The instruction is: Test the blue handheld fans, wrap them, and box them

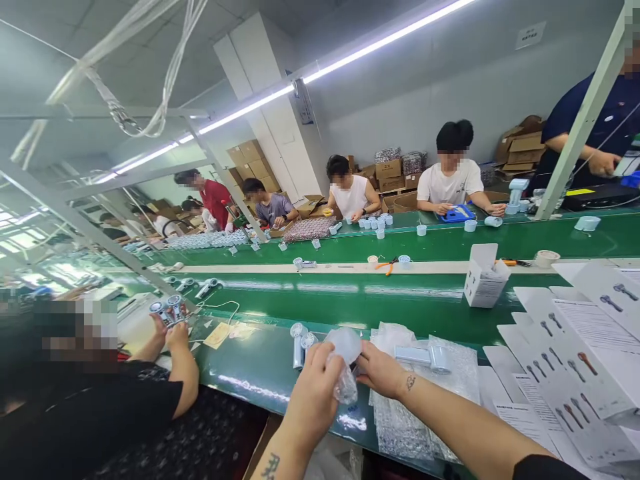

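Note:
My left hand is closed around a translucent plastic bag with a pale, rounded thing inside, probably a handheld fan. On the bag's other side, the fingers of my right hand pinch its edge. Just beyond my left hand, light-blue handheld fans stand on the green bench. Beneath and beside my right forearm is a stack of bubble-wrap bags. A light-blue fan lies across the top of them.
Printed white boxes are stacked at the right, near my forearm. One open box stands on the belt. At my left a co-worker's hands hold two fans. Across the line sit several workers. Orange-handled pliers lie on the middle strip.

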`<move>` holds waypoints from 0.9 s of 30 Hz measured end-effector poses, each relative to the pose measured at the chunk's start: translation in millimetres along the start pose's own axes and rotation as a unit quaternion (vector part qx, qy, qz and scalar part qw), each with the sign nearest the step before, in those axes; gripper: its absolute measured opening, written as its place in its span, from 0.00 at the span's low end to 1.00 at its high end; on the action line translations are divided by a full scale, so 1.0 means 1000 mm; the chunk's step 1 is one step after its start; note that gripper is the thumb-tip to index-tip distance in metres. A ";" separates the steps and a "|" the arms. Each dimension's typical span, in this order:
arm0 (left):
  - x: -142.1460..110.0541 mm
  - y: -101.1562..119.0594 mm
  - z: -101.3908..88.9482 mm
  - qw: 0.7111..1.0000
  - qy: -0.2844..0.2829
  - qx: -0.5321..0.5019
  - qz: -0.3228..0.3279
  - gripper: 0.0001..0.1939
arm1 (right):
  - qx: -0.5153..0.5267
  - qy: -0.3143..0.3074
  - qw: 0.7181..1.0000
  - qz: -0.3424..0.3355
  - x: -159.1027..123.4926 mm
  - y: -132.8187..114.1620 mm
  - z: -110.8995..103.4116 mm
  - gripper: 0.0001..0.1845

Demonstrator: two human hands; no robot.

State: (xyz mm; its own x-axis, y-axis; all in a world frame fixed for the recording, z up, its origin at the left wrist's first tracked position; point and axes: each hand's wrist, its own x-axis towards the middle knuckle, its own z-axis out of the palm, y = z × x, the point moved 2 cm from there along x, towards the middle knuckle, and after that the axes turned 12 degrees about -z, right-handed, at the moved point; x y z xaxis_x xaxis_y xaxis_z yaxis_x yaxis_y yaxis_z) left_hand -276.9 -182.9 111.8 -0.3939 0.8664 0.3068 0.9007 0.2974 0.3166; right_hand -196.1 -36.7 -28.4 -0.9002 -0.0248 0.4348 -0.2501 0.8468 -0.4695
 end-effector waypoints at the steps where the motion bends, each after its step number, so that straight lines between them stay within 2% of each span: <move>1: 0.004 0.005 0.001 1.000 -0.014 0.009 0.010 0.16 | -0.001 0.004 1.000 0.001 0.000 0.002 0.001 0.29; 3: 0.006 0.007 0.004 1.000 -0.019 0.019 -0.010 0.18 | 0.000 0.012 1.000 0.002 -0.001 0.006 0.001 0.27; 6: 0.006 0.004 0.008 0.996 -0.029 0.033 -0.080 0.19 | 0.008 0.022 1.000 -0.003 -0.004 0.011 0.002 0.26; 8: 0.014 0.002 0.009 0.986 -0.069 0.061 -0.137 0.19 | 0.016 0.025 1.000 -0.009 -0.005 0.013 0.004 0.24; 11: 0.041 0.003 0.012 0.966 -0.135 0.095 -0.201 0.17 | 0.029 0.028 0.999 -0.022 -0.011 0.015 0.006 0.21; 15: 0.072 0.004 0.020 0.961 -0.142 0.100 -0.216 0.15 | 0.044 0.035 0.998 -0.039 -0.030 0.018 0.001 0.20; 18: 0.068 0.006 0.031 0.963 -0.137 0.103 -0.210 0.17 | 0.068 0.051 0.995 -0.045 -0.046 0.020 -0.006 0.20; 20: 0.058 0.008 0.041 0.965 -0.145 0.097 -0.196 0.18 | 0.089 0.084 0.992 -0.025 -0.049 0.024 -0.012 0.20; 21: 0.053 0.008 0.046 0.966 -0.152 0.091 -0.189 0.18 | 0.097 0.100 0.990 -0.004 -0.048 0.027 -0.015 0.22; 22: 0.049 0.008 0.052 0.966 -0.162 0.084 -0.180 0.18 | 0.106 0.101 0.989 0.026 -0.043 0.031 -0.017 0.28; 23: 0.046 0.007 0.056 0.968 -0.171 0.071 -0.169 0.17 | 0.118 0.078 0.988 0.058 -0.037 0.037 -0.018 0.39; 25: 0.046 0.002 0.061 0.974 -0.180 0.017 -0.134 0.16 | 0.169 -0.015 0.980 0.107 -0.019 0.049 -0.017 0.61; 26: 0.048 -0.001 0.062 0.977 -0.174 -0.017 -0.119 0.17 | 0.201 -0.059 0.970 0.120 -0.010 0.054 -0.016 0.66; 27: 0.050 -0.005 0.061 0.979 -0.160 -0.047 -0.114 0.19 | 0.227 -0.088 0.962 0.123 -0.001 0.059 -0.014 0.66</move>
State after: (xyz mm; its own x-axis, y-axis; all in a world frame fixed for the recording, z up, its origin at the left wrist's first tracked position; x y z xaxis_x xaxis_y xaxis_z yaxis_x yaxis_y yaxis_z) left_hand -289.5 -116.9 71.2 -0.4907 0.8682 -0.0741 0.7696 0.4717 0.4303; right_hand -204.6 20.9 -46.0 -0.9885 0.0236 0.1492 -0.1154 0.5193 -0.8468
